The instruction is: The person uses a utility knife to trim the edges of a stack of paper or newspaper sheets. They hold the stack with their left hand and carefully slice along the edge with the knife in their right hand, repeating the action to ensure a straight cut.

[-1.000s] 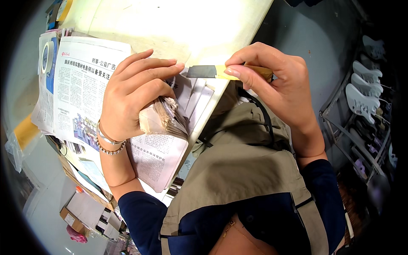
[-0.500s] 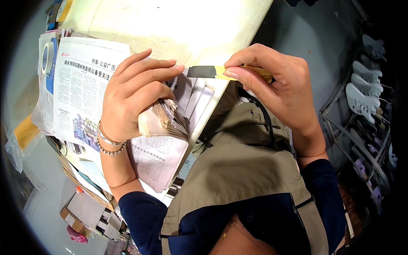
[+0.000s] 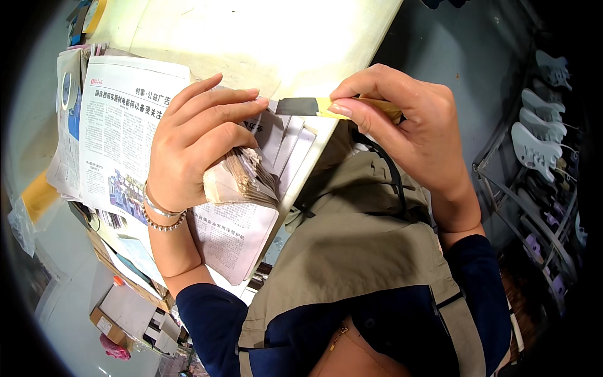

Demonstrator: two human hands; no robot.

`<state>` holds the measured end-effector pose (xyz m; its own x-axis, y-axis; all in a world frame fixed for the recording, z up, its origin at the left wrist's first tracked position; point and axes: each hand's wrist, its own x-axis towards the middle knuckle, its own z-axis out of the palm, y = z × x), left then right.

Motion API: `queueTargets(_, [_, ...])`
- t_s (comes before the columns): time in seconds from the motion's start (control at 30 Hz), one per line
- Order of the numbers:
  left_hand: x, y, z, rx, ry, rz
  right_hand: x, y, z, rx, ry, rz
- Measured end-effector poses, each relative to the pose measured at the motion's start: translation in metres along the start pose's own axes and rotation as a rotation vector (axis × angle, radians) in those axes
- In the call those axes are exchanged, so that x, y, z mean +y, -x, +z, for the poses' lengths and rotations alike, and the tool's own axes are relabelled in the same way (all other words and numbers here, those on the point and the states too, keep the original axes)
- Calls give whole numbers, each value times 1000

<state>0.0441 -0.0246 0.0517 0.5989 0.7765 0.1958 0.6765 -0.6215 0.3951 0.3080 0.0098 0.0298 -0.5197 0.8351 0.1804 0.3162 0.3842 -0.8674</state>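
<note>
Between thumb and fingers, my right hand (image 3: 408, 119) pinches a flat strip with a dark grey blade-like end (image 3: 298, 107) and a yellow grip (image 3: 324, 108). The strip points left, toward my left hand (image 3: 201, 135). My left fingers curl over a frayed wad of layered brownish sheets (image 3: 242, 176), the thumb out of sight. Its fingertips reach the left end of the dark strip; whether they touch it I cannot tell. Beneath the left hand, printed newspaper (image 3: 119, 119) lies spread over the pale table (image 3: 239, 47).
A tape roll (image 3: 67, 91) rests on papers at the far left. Beyond the table's right edge, a metal rack (image 3: 512, 195) holds several white guitar-shaped bodies (image 3: 534, 151). Low on the left are a cardboard box (image 3: 107, 323) and a pink cloth (image 3: 115, 347).
Both hands keep nearly the same place and grip. The wad of sheets has turned slightly under my left hand, and the newspaper below it has shifted a little.
</note>
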Motion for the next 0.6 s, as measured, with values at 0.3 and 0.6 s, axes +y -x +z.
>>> queueTargets(0.3, [0, -1, -1, 2, -3, -3, 0, -1, 1, 6, -17, 16])
queueTargets(0.6, [0, -2, -2, -24, 3, -2, 1, -1, 2, 10, -20, 21])
